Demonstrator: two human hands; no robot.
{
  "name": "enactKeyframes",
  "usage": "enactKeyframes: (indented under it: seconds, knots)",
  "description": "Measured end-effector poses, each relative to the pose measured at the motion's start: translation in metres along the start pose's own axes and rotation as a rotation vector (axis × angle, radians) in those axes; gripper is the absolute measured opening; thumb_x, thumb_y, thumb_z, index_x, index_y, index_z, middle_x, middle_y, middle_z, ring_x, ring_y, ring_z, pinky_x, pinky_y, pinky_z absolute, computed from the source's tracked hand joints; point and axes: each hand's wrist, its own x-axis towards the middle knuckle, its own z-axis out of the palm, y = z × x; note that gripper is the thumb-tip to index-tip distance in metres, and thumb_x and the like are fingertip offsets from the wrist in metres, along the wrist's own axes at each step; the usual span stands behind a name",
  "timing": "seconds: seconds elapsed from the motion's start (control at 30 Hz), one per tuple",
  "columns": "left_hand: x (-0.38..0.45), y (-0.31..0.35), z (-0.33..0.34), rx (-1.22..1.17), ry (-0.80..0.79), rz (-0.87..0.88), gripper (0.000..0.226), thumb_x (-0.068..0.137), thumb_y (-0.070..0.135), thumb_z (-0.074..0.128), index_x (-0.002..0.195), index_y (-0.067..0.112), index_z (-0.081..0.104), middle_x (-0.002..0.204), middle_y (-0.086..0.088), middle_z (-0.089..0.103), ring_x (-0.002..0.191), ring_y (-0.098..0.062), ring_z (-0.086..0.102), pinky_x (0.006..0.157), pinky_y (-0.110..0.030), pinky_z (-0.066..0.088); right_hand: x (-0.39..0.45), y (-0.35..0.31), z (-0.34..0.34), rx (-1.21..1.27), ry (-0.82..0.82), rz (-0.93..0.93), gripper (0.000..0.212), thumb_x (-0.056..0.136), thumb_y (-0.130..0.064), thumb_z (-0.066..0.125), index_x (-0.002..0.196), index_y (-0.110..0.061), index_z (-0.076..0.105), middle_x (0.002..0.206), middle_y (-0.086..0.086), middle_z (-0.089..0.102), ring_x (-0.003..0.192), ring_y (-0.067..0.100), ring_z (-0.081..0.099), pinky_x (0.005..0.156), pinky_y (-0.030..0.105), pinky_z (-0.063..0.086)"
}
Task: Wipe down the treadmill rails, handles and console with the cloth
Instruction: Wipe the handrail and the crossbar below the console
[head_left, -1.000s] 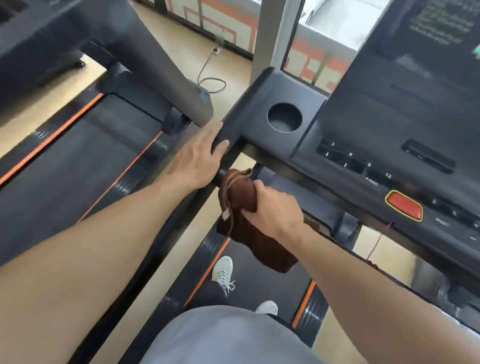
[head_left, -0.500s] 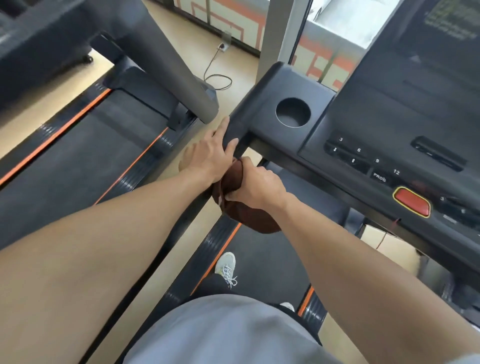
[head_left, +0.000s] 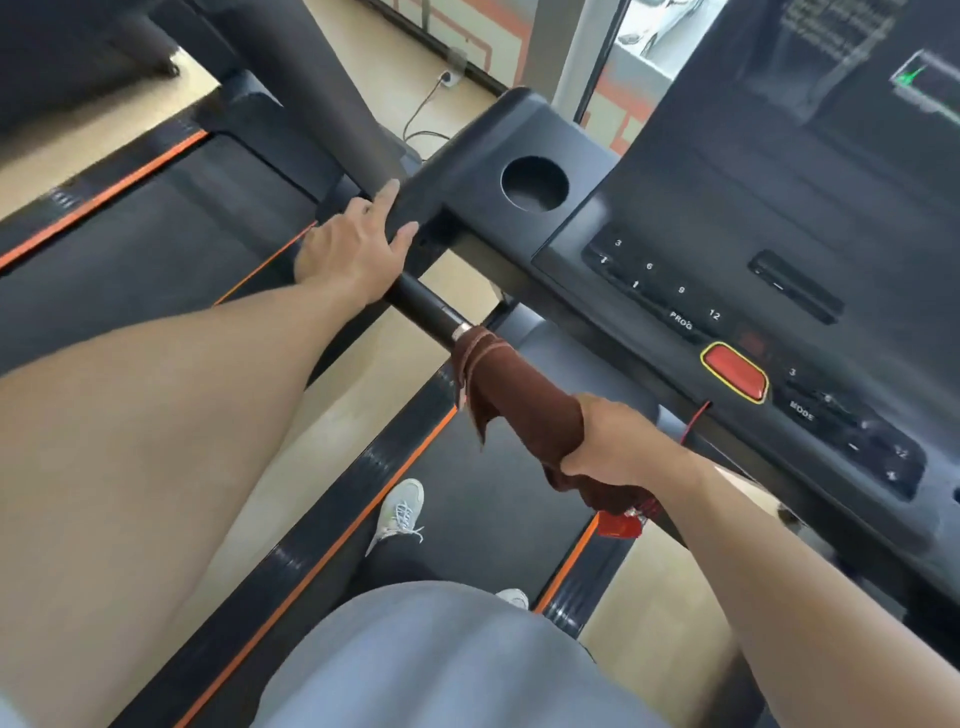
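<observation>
Mid-wipe on the handle (head_left: 423, 306): right hand (head_left: 618, 447) clenched round cloth (head_left: 524, 410) wrapped on it, left hand (head_left: 353, 254) apparently laid flat above. Next, probably: console (head_left: 727, 218).

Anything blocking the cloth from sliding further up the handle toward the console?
Yes: the left hand rests on the handle where it joins the console. Bare bar lies between it and the cloth, gripped by the right hand.
</observation>
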Motion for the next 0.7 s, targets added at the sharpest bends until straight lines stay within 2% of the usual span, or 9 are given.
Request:
enactKeyframes:
  seconds: [0.1, 0.17, 0.3, 0.43, 0.57, 0.7]
  knots:
    - [0.001, 0.001, 0.002, 0.0, 0.022, 0.012, 0.062, 0.105, 0.06, 0.023, 0.159, 0.032, 0.017, 0.141, -0.014, 0.051, 0.113, -0.042, 0.06, 0.088, -0.053, 0.047, 0.0, -0.012, 0.006, -0.082, 0.163, -0.029, 0.046, 0.075, -0.05, 0.069, 0.115, -0.031, 0.057, 0.095, -0.003, 0.071, 0.088, 0.025, 0.068, 0.073, 0.035, 0.053]
    - [0.003, -0.001, 0.003, 0.004, 0.038, 0.017, 0.061, 0.105, 0.06, 0.022, 0.159, 0.032, 0.018, 0.139, -0.014, 0.053, 0.111, -0.041, 0.061, 0.088, -0.053, 0.047, 0.002, -0.026, 0.008, -0.118, 0.243, -0.058, 0.049, 0.081, -0.053, 0.064, 0.122, -0.03, 0.053, 0.099, 0.0, 0.071, 0.092, 0.029, 0.069, 0.075, 0.037, 0.052]
    - [0.009, -0.004, 0.001, -0.066, 0.035, 0.008, 0.054, 0.107, 0.053, 0.021, 0.159, 0.039, 0.025, 0.141, -0.008, 0.056, 0.112, -0.041, 0.061, 0.094, -0.052, 0.043, 0.027, -0.074, -0.007, -0.065, 0.221, -0.092, 0.048, 0.082, -0.048, 0.065, 0.122, -0.028, 0.049, 0.091, -0.003, 0.065, 0.078, 0.025, 0.063, 0.067, 0.032, 0.047]
    - [0.017, -0.009, -0.003, -0.243, -0.015, -0.059, 0.048, 0.108, 0.048, 0.02, 0.154, 0.046, 0.035, 0.146, 0.0, 0.053, 0.123, -0.039, 0.056, 0.102, -0.051, 0.04, 0.069, -0.144, -0.025, 0.035, 0.272, -0.224, 0.047, 0.079, -0.039, 0.066, 0.117, -0.019, 0.047, 0.098, 0.004, 0.07, 0.088, 0.035, 0.068, 0.068, 0.036, 0.045]
    - [0.02, -0.009, -0.002, -0.253, -0.045, -0.094, 0.049, 0.108, 0.048, 0.017, 0.151, 0.045, 0.039, 0.143, -0.001, 0.055, 0.118, -0.038, 0.058, 0.099, -0.049, 0.041, 0.096, -0.192, -0.033, 0.133, 0.321, -0.227, 0.064, 0.077, -0.054, 0.07, 0.123, -0.016, 0.049, 0.1, 0.001, 0.07, 0.087, 0.032, 0.066, 0.074, 0.038, 0.05]
    - [0.021, -0.008, 0.002, -0.212, -0.048, -0.106, 0.052, 0.108, 0.049, 0.017, 0.148, 0.036, 0.048, 0.139, -0.001, 0.057, 0.117, -0.034, 0.059, 0.093, -0.046, 0.043, 0.103, -0.197, -0.028, 0.076, 0.385, -0.202, 0.048, 0.083, -0.042, 0.063, 0.119, -0.013, 0.049, 0.098, 0.004, 0.071, 0.088, 0.033, 0.068, 0.07, 0.038, 0.05]
